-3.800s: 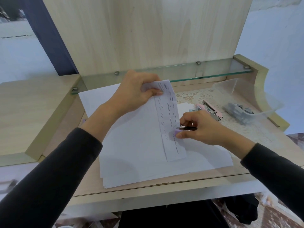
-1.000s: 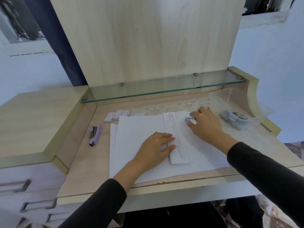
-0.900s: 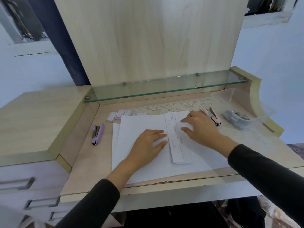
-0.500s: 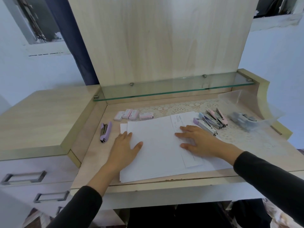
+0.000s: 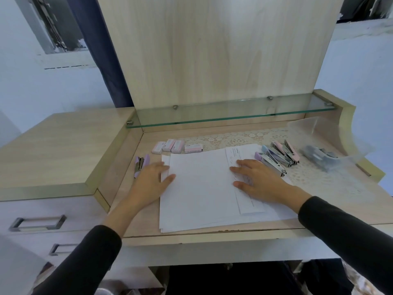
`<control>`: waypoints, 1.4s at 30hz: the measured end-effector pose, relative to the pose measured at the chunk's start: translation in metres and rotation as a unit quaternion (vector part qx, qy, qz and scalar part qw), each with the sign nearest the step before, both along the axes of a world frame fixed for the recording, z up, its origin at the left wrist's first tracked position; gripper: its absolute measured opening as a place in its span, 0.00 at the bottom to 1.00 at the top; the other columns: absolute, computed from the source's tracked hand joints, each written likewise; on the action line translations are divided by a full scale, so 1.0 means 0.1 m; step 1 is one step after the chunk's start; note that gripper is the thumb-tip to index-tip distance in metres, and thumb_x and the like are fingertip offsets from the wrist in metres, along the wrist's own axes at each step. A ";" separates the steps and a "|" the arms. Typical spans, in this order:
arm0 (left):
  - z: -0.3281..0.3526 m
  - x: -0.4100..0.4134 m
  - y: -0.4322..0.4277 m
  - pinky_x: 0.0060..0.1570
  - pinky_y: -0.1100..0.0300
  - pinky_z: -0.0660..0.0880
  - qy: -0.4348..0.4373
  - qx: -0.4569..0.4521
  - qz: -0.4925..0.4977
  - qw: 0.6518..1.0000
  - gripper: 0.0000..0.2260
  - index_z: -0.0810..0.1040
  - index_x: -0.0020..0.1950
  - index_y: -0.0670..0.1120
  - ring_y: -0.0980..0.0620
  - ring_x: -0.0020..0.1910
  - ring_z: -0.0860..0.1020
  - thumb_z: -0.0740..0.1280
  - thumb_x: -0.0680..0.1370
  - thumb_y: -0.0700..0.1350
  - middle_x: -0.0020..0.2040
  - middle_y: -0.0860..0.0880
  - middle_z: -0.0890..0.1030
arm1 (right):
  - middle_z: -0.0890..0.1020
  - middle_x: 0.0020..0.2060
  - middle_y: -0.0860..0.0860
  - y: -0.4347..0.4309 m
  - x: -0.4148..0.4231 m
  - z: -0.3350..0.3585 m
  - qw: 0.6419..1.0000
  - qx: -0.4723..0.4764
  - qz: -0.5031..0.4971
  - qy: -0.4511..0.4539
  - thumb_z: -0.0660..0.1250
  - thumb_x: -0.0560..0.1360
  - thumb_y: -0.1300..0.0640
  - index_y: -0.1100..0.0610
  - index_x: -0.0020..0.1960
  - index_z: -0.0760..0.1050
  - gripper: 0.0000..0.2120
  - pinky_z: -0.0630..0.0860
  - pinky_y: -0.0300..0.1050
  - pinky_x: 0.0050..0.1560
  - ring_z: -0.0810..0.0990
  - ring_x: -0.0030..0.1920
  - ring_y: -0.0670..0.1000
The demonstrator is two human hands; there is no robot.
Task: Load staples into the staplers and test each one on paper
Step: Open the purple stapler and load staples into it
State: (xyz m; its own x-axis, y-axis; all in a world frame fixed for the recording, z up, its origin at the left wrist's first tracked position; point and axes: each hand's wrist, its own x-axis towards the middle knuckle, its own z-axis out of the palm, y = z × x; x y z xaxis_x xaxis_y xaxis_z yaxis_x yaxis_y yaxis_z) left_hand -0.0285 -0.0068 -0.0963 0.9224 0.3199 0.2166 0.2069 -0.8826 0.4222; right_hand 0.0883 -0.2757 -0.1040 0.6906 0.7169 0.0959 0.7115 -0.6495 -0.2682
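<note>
White paper stack on the wooden table, right hand flat on it, left hand flat at its edge, neither gripping anything
Row of pastel staplers just right; lilac stapler left; clear plastic tub far right holds blurred grey metal pieces

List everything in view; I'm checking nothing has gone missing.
paper stack: one, white, desk centre
paper strip: one, marked white, on the stack
staple boxes: four, pink-white, behind the stack
lone stapler: one, purple, left of stack
stapler group: about four, pastel, right of stack
clear bag: one, grey items inside, far right
lace mat: one, cream, desk's back
glass shelf: one, clear, above the mat
left hand: one, flat at stack's left edge
right hand: one, flat on the strip
</note>
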 end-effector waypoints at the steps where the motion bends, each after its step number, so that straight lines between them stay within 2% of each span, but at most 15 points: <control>1: 0.04 0.00 0.06 0.66 0.56 0.60 -0.040 0.001 0.016 0.999 0.14 0.77 0.59 0.39 0.45 0.64 0.70 0.65 0.77 0.45 0.62 0.42 0.75 | 0.63 0.71 0.51 0.00 0.00 -0.02 1.000 0.003 0.002 -0.008 0.58 0.76 0.44 0.49 0.70 0.63 0.24 0.54 0.43 0.71 0.59 0.72 0.50; 3: 0.11 0.00 0.22 0.49 0.58 0.69 -0.102 -0.011 0.057 0.993 0.07 0.80 0.46 0.37 0.43 0.48 0.76 0.65 0.76 0.40 0.48 0.38 0.80 | 0.64 0.71 0.52 -0.01 -0.02 -0.05 1.000 0.013 0.004 -0.022 0.57 0.76 0.43 0.50 0.69 0.64 0.24 0.54 0.44 0.71 0.60 0.72 0.51; 5: 0.14 0.02 0.37 0.36 0.57 0.68 -0.098 0.006 0.097 0.990 0.14 0.75 0.35 0.36 0.43 0.35 0.75 0.63 0.77 0.43 0.34 0.39 0.78 | 0.64 0.71 0.52 -0.01 -0.02 -0.07 0.999 0.023 0.003 -0.025 0.57 0.76 0.44 0.50 0.69 0.64 0.23 0.54 0.43 0.71 0.60 0.72 0.52; 8: 0.14 0.06 0.48 0.29 0.58 0.68 -0.040 0.024 0.133 0.990 0.20 0.67 0.30 0.41 0.43 0.30 0.74 0.60 0.78 0.50 0.29 0.43 0.74 | 0.64 0.71 0.51 -0.01 -0.02 -0.09 0.999 0.026 -0.002 -0.026 0.57 0.77 0.44 0.49 0.69 0.64 0.23 0.54 0.42 0.71 0.60 0.72 0.51; 11: 0.12 0.12 0.46 0.23 0.60 0.60 -0.002 0.031 0.154 0.988 0.21 0.62 0.29 0.44 0.49 0.24 0.68 0.59 0.79 0.51 0.26 0.47 0.69 | 0.65 0.71 0.51 0.00 -0.03 -0.09 0.999 0.032 -0.007 -0.019 0.54 0.74 0.40 0.49 0.69 0.65 0.26 0.54 0.42 0.70 0.61 0.71 0.51; 14: 0.12 0.14 0.40 0.23 0.60 0.57 -0.009 0.028 0.178 0.984 0.22 0.60 0.28 0.45 0.51 0.25 0.65 0.61 0.79 0.51 0.26 0.48 0.66 | 0.65 0.71 0.51 0.00 -0.03 -0.09 0.999 0.039 -0.012 -0.009 0.53 0.71 0.39 0.49 0.68 0.66 0.28 0.55 0.43 0.71 0.61 0.71 0.51; 17: 0.11 0.14 0.36 0.25 0.60 0.62 -0.043 -0.018 0.179 0.983 0.20 0.65 0.31 0.42 0.48 0.29 0.69 0.65 0.76 0.53 0.30 0.46 0.72 | 0.64 0.72 0.50 0.00 -0.03 -0.09 0.999 0.039 -0.011 -0.010 0.57 0.75 0.41 0.48 0.69 0.65 0.24 0.53 0.42 0.71 0.60 0.72 0.50; 19: 0.10 0.12 0.32 0.33 0.56 0.70 -0.068 -0.040 0.162 0.984 0.18 0.73 0.40 0.36 0.45 0.34 0.74 0.68 0.74 0.52 0.34 0.44 0.77 | 0.63 0.72 0.49 -0.01 -0.02 -0.10 0.999 0.039 -0.010 -0.011 0.58 0.76 0.44 0.48 0.69 0.64 0.23 0.52 0.41 0.70 0.59 0.72 0.49; 22: 0.07 0.08 0.24 0.38 0.52 0.74 -0.130 -0.093 0.142 0.977 0.16 0.75 0.50 0.34 0.44 0.37 0.77 0.70 0.73 0.47 0.38 0.44 0.81 | 0.62 0.72 0.49 0.00 -0.02 -0.09 0.999 0.040 -0.011 -0.006 0.58 0.76 0.44 0.47 0.69 0.63 0.23 0.52 0.40 0.70 0.58 0.72 0.48; 26: 0.05 0.06 0.16 0.32 0.60 0.71 -0.159 -0.150 0.123 0.968 0.12 0.74 0.44 0.43 0.50 0.37 0.77 0.71 0.71 0.50 0.42 0.46 0.78 | 0.64 0.71 0.49 0.00 -0.03 -0.06 0.998 0.054 -0.017 0.005 0.60 0.75 0.44 0.47 0.68 0.65 0.22 0.54 0.41 0.70 0.59 0.72 0.48; 28: 0.11 0.05 0.06 0.34 0.69 0.66 -0.163 -0.165 0.097 0.968 0.06 0.75 0.43 0.48 0.56 0.38 0.74 0.71 0.70 0.43 0.45 0.45 0.75 | 0.65 0.71 0.49 0.00 -0.04 -0.04 0.998 0.060 -0.019 0.011 0.61 0.75 0.44 0.47 0.67 0.67 0.22 0.54 0.40 0.70 0.60 0.72 0.47; 31: 0.24 0.01 -0.18 0.37 0.69 0.70 -0.172 -0.201 0.043 0.963 0.16 0.75 0.53 0.46 0.59 0.42 0.74 0.71 0.68 0.35 0.51 0.47 0.74 | 0.66 0.70 0.49 -0.01 -0.04 0.03 0.995 0.085 -0.029 0.053 0.61 0.75 0.44 0.48 0.67 0.68 0.21 0.54 0.42 0.70 0.60 0.72 0.48; 35: 0.33 0.00 -0.46 0.32 0.70 0.74 -0.182 -0.233 -0.025 0.955 0.17 0.72 0.51 0.46 0.56 0.41 0.76 0.73 0.67 0.34 0.43 0.54 0.76 | 0.67 0.70 0.49 0.01 -0.03 0.18 0.990 0.119 -0.039 0.065 0.62 0.75 0.45 0.49 0.65 0.70 0.20 0.52 0.47 0.72 0.62 0.71 0.50; 39: 0.28 0.04 -0.67 0.40 0.59 0.79 -0.177 -0.244 -0.074 0.951 0.18 0.73 0.49 0.47 0.50 0.41 0.79 0.74 0.66 0.34 0.40 0.53 0.79 | 0.77 0.62 0.49 0.07 -0.08 0.30 0.978 0.195 -0.036 0.058 0.65 0.73 0.48 0.52 0.61 0.75 0.17 0.67 0.46 0.65 0.73 0.62 0.48; 42: 0.21 0.09 -0.84 0.38 0.70 0.76 -0.165 -0.263 -0.091 0.946 0.18 0.74 0.49 0.47 0.58 0.40 0.77 0.76 0.65 0.35 0.40 0.55 0.78 | 0.82 0.52 0.51 0.17 -0.19 0.36 0.956 0.264 -0.028 0.124 0.68 0.72 0.51 0.54 0.58 0.77 0.16 0.76 0.46 0.56 0.80 0.50 0.47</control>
